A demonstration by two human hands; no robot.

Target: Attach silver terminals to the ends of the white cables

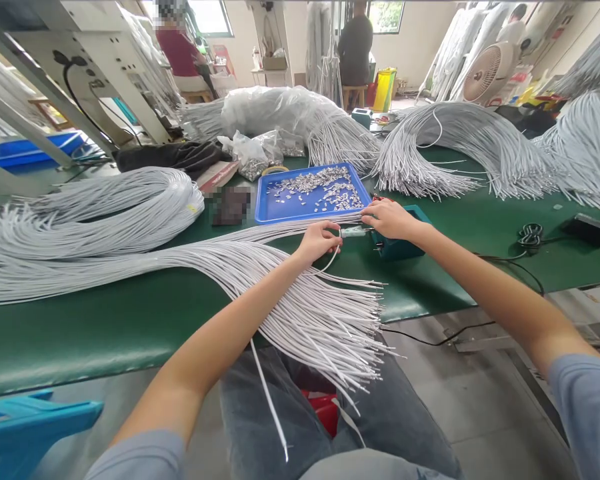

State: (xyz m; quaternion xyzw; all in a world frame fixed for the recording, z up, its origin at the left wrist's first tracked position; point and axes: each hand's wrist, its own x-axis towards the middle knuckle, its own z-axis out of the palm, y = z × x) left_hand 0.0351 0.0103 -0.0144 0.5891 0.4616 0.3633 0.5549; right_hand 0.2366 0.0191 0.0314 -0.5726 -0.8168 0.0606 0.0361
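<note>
My left hand [321, 243] is closed in a pinch around a white cable [334, 259], near its end. Just right of those fingertips, a small translucent piece [353, 232] lies in line with a thin metal shaft at the teal box [403, 241]. My right hand [389, 219] rests over the left side of that box, fingers curled together near the tray corner. Whatever its fingertips grip is too small to make out. Under my left forearm a thick bundle of white cables [300, 293] fans out over the table edge towards my lap.
Behind the hands sits a blue tray [280, 210] of small metal parts. Coiled cable bundles [155, 193] lie left, more [430, 147] at the back. A black cord [530, 237] runs on the right of the green table [570, 257]. Two people [356, 47] sit farther off.
</note>
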